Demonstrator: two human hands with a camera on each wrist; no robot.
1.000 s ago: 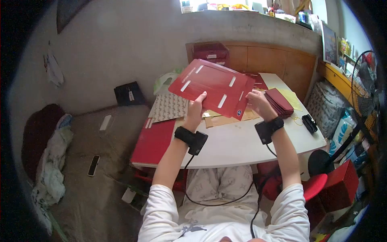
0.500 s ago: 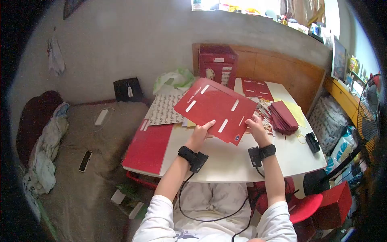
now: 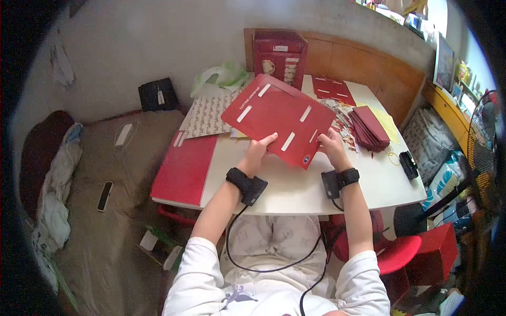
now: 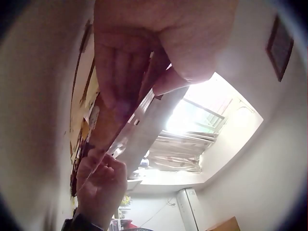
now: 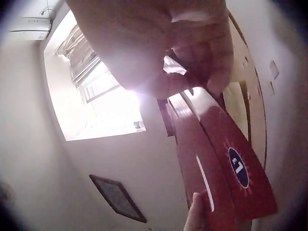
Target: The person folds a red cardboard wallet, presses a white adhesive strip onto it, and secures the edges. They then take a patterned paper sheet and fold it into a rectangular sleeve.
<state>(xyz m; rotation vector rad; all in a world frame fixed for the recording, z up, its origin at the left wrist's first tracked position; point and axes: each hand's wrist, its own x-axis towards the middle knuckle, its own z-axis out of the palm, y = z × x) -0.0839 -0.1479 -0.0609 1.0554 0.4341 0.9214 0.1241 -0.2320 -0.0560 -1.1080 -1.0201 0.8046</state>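
Observation:
Both hands hold up a red card sheet (image 3: 282,118) with white slots and small white lettering, tilted over the white table (image 3: 263,195). My left hand (image 3: 256,152) grips its near left edge, thumb on the printed face. My right hand (image 3: 333,147) pinches the right edge near a round blue logo. In the right wrist view the red card (image 5: 216,154) shows more than one layer, with the left thumb (image 5: 195,214) at its far end. The left wrist view sees the card nearly edge-on, with the fingers (image 4: 120,67) behind it.
A patterned sheet (image 3: 205,116) and a flat red sheet (image 3: 184,171) lie left. At the back are a maroon box (image 3: 279,50) and another slotted red sheet (image 3: 333,88). A maroon folded stack (image 3: 370,129), yellow paper (image 3: 392,138) and a black object (image 3: 408,165) lie right.
The card came down closer to the table between the first and second frames, both hands keeping their grip. Since then its pose is nearly the same, while the head view has shifted.

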